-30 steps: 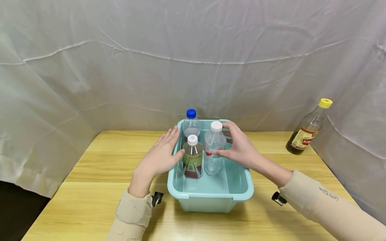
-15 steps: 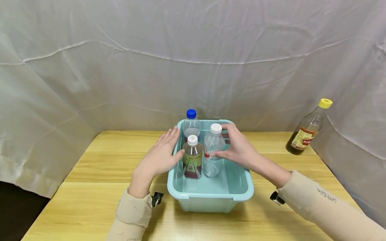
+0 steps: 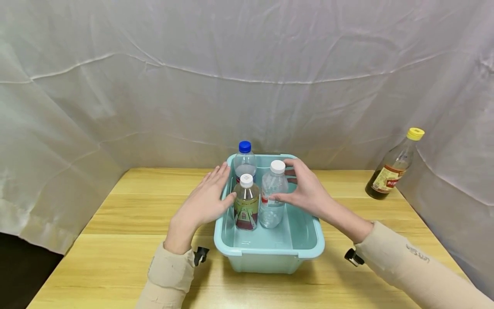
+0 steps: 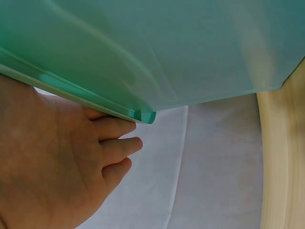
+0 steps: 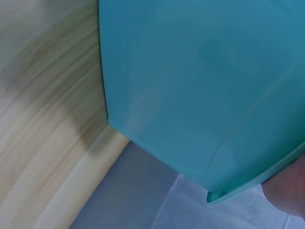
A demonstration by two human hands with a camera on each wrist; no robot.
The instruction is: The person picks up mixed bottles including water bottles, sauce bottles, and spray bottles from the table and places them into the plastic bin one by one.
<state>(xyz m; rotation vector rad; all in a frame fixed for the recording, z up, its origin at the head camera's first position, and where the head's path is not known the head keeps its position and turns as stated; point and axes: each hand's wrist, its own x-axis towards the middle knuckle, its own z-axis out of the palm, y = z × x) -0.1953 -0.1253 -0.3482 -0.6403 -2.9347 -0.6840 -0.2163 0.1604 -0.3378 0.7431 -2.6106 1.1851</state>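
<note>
A pale blue plastic bin (image 3: pixel 270 251) stands on the wooden table. My right hand (image 3: pixel 308 191) reaches over its right rim and holds a clear plastic bottle (image 3: pixel 273 214) with a white cap, thumb in front and fingers curled behind. The bottle stands upright inside the bin. Just left of it is a bottle with a green and maroon label (image 3: pixel 246 210), also white-capped. Behind that stands a blue-capped bottle (image 3: pixel 245 163), its lower part hidden. My left hand (image 3: pixel 206 197) lies along the bin's left rim with fingers straight, thumb tip beside the labelled bottle.
At the far right of the table (image 3: pixel 135 214) stands a glass bottle (image 3: pixel 387 174) of dark liquid with a yellow cap. A grey cloth (image 3: pixel 200 98) hangs behind and at the sides. The bin's right side has bare floor inside.
The clear bottle has come down a little in the bin with my right hand on it, and its top has shifted slightly. My left hand keeps its place on the rim.
</note>
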